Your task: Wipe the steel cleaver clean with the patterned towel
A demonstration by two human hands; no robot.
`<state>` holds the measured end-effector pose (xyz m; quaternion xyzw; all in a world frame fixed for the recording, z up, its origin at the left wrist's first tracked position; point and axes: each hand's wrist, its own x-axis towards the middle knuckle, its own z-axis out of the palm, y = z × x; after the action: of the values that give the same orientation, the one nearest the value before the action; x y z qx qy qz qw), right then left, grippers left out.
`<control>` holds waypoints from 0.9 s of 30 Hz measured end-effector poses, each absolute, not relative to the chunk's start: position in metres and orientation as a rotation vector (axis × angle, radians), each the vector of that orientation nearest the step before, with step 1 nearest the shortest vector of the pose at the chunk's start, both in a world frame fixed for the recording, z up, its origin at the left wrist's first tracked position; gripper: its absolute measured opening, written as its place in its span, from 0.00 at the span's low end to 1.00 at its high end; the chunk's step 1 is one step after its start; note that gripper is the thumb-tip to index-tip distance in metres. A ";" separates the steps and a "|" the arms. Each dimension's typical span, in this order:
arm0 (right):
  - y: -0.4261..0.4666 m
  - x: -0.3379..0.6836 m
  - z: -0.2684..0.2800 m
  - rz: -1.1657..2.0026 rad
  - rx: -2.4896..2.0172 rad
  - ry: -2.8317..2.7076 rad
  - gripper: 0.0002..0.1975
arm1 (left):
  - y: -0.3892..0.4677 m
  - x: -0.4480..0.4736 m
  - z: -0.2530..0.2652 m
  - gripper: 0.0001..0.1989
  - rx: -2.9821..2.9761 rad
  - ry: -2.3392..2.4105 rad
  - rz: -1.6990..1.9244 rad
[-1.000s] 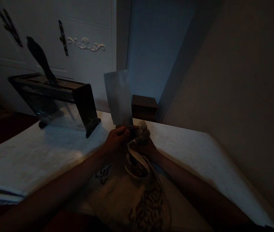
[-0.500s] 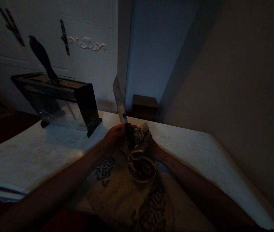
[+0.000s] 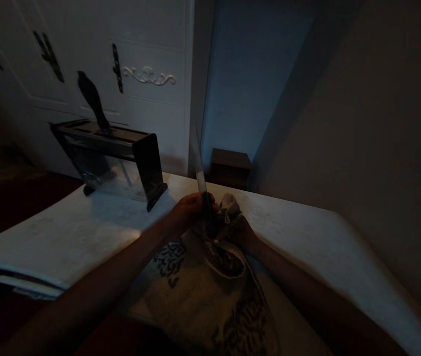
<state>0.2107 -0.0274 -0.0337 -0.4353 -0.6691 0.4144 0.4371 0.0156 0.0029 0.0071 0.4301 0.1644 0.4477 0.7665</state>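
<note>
At the near edge of the pale worktop (image 3: 84,232), the left hand (image 3: 188,213) has its grip clamped round the dark handle of a cleaver (image 3: 200,165), blade pointing up. A second ago the broad flat of the blade faced the camera; now it has turned edge-on, a thin pale sliver, so the wiping looks to have passed to another face. The right hand (image 3: 240,231) has its grip closed on a bunched cloth (image 3: 228,207), pressed against the handle just below the blade. The cloth is soft, beige, with dark scrolled patterning, trailing towards the person. Beyond, well apart, stands a dark knife block (image 3: 121,153) with glassy sides, one black handle (image 3: 92,101) sticking out.
</note>
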 end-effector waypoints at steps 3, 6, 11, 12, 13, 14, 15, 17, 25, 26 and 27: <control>-0.028 0.209 -0.031 1.041 -1.109 -1.559 0.24 | 0.002 0.015 0.010 0.22 0.972 0.366 0.962; -0.028 0.207 -0.027 1.011 -1.208 -1.473 0.24 | 0.002 0.010 0.013 0.23 1.016 0.425 0.990; -0.025 0.207 -0.023 1.040 -1.267 -1.343 0.23 | 0.002 0.000 0.016 0.24 1.207 0.483 1.062; -0.024 0.207 -0.023 1.063 -1.247 -1.322 0.23 | 0.001 -0.002 0.017 0.24 1.243 0.492 1.065; -0.024 0.206 -0.023 1.093 -1.216 -1.310 0.23 | 0.000 -0.003 0.018 0.25 1.273 0.505 1.062; -0.025 0.206 -0.024 1.120 -1.192 -1.299 0.22 | -0.001 -0.004 0.018 0.25 1.297 0.524 1.056; -0.025 0.205 -0.024 1.145 -1.171 -1.284 0.22 | -0.001 -0.005 0.019 0.25 1.314 0.543 1.051; -0.025 0.204 -0.025 1.202 -1.128 -1.238 0.22 | -0.004 -0.007 0.019 0.26 1.332 0.572 1.026; -0.016 0.212 -0.020 1.329 -1.140 -0.877 0.18 | -0.027 -0.015 0.019 0.25 1.388 0.707 0.757; -0.015 0.214 -0.019 1.380 -1.127 -0.858 0.16 | -0.031 -0.015 0.020 0.25 1.427 0.731 0.731; -0.014 0.217 -0.019 1.422 -1.119 -0.845 0.14 | -0.035 -0.014 0.021 0.25 1.467 0.758 0.706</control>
<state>0.2168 -0.0137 -0.0188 -0.4712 -0.3558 0.5986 0.5414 -0.0138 -0.0347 0.0211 0.6388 0.3301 0.3074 0.6233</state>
